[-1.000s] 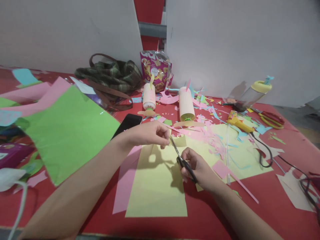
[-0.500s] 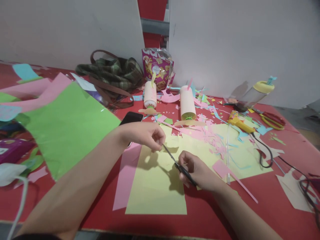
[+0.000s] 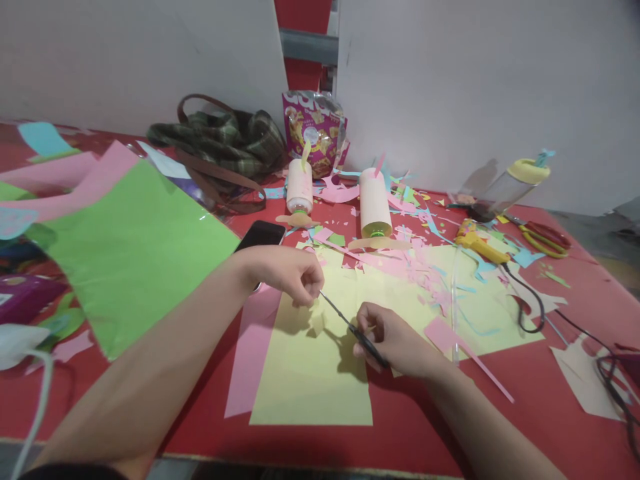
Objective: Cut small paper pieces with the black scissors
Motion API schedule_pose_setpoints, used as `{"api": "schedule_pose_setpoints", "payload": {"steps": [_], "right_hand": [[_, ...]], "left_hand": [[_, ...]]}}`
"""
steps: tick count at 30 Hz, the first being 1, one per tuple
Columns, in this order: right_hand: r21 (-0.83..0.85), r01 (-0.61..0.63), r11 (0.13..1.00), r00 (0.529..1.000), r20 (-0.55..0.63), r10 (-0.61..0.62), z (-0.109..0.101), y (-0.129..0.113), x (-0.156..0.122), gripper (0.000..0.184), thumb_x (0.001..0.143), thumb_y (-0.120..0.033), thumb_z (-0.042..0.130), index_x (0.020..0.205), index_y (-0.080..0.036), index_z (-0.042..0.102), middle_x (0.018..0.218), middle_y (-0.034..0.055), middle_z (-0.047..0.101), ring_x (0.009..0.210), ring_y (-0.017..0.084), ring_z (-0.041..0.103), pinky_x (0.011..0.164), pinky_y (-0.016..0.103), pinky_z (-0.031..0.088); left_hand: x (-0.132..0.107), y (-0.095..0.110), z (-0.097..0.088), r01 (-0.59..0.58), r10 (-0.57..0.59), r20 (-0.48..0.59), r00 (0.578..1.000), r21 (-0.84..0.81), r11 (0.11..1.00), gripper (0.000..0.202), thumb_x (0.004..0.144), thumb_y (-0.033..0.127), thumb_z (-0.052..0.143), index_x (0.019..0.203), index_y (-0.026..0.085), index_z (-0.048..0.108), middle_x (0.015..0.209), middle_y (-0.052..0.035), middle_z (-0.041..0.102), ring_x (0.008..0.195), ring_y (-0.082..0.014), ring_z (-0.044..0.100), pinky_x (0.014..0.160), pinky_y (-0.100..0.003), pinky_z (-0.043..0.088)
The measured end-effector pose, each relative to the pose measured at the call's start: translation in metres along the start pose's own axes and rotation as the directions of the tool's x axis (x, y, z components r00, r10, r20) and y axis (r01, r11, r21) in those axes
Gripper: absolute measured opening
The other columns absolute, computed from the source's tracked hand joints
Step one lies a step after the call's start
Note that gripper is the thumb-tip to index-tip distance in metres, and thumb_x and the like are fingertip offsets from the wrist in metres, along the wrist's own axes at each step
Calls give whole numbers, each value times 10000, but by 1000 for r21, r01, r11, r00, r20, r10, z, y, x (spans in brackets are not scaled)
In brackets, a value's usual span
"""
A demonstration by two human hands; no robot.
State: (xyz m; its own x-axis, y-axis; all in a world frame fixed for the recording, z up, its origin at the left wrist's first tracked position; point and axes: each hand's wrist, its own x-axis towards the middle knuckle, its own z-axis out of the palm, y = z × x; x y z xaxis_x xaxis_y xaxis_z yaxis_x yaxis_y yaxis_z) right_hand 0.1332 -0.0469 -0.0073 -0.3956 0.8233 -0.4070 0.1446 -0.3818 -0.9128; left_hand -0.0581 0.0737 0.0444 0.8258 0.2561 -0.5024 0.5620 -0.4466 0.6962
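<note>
My right hand (image 3: 393, 339) grips a pair of black-handled scissors (image 3: 369, 347), whose thin blades point up and left. The blade tips reach the fingertips of my left hand (image 3: 299, 275). A small pale yellow piece of paper (image 3: 317, 318) hangs just under those pinched fingers, partly hidden by them. Beneath both hands lies a pale yellow sheet (image 3: 313, 393), with a pink sheet (image 3: 245, 373) showing along its left side. Shadows of the hands fall across the yellow sheet.
Two paper-wrapped bottles (image 3: 375, 203) with propeller-like strips stand behind the hands. Pink and blue scraps surround them. A yellow glue gun (image 3: 480, 247), red-and-yellow scissors (image 3: 545, 239) and a tilted clear bottle (image 3: 507, 193) are right. A phone (image 3: 263, 233) and green sheet (image 3: 145, 247) are left.
The left hand has shifted slightly left. The small yellow paper has turned and now hangs below the fingers, left of the blades. More of the scissor blades shows.
</note>
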Motion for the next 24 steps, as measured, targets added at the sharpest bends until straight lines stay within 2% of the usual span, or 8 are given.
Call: {"api": "schedule_pose_setpoints", "payload": {"steps": [3,6,10,12,15,19,24], "right_hand": [[92,38,995,999,-34,-35,0,1,2,269,628,-195,600,654,-208,332,421,-114,391,318,37,360,325,149,241],[163,119,980,984,-150,-94,1,0,5,262,663,-245,574,639,-209,316,413,-117,381,323,41,370,340,155,268],[252,247,936,945,-276,-175,1,2,8,284,638,-274,602,678,-221,326,544,-84,440,407,62,428,356,172,340],[297,314,902,927,-303,-223,1,3,8,317,602,-241,634,708,-230,336,641,-63,473,470,70,457,372,173,362],[318,371,872,899,-359,-251,1,3,8,353,577,-158,645,733,-242,340,718,-49,483,558,88,492,387,167,370],[298,405,865,876,-396,-274,2,0,8,347,581,-110,623,725,-244,338,714,-53,487,585,93,493,410,170,375],[274,430,860,857,-425,-292,3,1,8,364,562,-65,624,727,-238,349,710,-58,503,547,66,456,440,160,349]], "left_hand": [[2,-2,0,-16,16,-17,1000,-27,1000,103,633,183,474,606,147,566,585,9,585,558,-92,513,482,-164,342],[6,0,1,-48,43,-83,996,-59,997,98,645,205,486,625,148,563,619,7,596,598,-98,537,538,-170,375],[12,8,7,-111,97,-196,976,-61,992,123,662,243,489,627,148,558,619,7,592,599,-96,537,567,-181,387],[15,13,12,-134,121,-241,963,-37,990,112,660,225,486,629,149,562,621,7,589,606,-94,531,577,-183,384],[21,19,20,-165,146,-253,956,-58,984,107,653,194,473,646,144,567,619,9,585,584,-87,522,561,-178,375],[30,23,31,-178,149,-332,932,-59,982,112,641,189,470,659,143,571,620,13,576,571,-84,508,524,-169,352],[36,28,40,-168,135,-368,920,-57,984,127,646,193,458,670,151,575,610,16,566,554,-81,490,488,-165,324]]}}
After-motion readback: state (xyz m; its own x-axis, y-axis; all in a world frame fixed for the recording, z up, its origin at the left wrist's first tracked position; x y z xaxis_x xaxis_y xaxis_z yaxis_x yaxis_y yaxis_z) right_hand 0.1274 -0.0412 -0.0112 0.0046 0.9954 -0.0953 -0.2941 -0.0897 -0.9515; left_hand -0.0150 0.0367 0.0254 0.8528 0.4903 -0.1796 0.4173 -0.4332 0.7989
